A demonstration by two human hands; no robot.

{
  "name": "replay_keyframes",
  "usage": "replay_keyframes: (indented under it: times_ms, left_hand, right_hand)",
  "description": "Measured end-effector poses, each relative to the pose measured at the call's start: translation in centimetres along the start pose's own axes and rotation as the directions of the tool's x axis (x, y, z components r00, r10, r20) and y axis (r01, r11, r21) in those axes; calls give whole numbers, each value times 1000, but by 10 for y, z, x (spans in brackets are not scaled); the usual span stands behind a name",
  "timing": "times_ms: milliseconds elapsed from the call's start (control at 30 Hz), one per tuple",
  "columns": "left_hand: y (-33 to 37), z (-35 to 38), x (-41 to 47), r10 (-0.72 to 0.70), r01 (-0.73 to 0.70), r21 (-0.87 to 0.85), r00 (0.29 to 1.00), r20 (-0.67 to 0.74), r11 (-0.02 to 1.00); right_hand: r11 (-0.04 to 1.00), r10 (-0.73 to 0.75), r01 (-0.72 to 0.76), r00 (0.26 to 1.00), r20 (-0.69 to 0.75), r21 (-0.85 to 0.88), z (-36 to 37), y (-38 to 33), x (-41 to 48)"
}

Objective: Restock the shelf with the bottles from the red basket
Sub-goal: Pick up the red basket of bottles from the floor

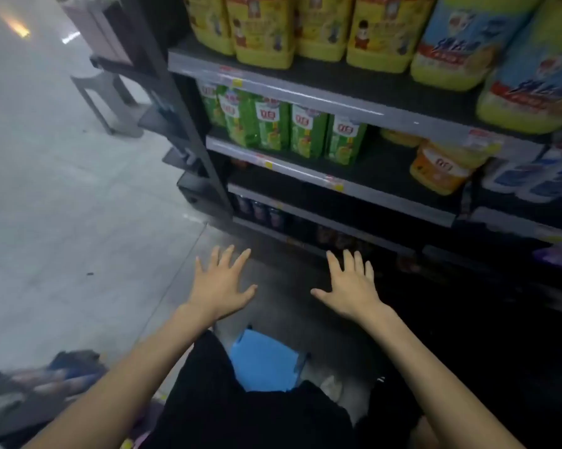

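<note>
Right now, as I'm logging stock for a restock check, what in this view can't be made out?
Head view:
- Red basket: not identifiable; only a blurred heap at the lower left edge, cut off.
- Small dark bottles on a low shelf: in shadow, labels unreadable.
- Tall green packs: print motion-blurred.
- Big blue-and-yellow jugs: cut by the right edge.
- Price tags on the grey shelf strip: too small.

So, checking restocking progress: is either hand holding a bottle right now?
No, the left hand and right hand are both spread open, holding nothing.
</note>
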State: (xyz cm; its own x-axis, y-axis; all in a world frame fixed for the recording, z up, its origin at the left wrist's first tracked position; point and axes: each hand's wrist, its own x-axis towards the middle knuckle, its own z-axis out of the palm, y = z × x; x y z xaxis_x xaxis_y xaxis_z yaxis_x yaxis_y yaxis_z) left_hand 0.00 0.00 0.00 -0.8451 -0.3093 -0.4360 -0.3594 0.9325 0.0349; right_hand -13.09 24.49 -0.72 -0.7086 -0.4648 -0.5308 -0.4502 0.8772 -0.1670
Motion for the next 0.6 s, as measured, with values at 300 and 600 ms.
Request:
replay_keyframes:
  times_ms: [300,600]
  left_hand:
    - [-138,31,40,-104,102,-222,995,3,970]
    - [-365,42,34,-282,307,-323,951,125,895]
  right_hand:
    - [973,-92,119,986,139,-198,-10,-168,94]
    - [910,-290,330,940,181,-252,-8,-432,205]
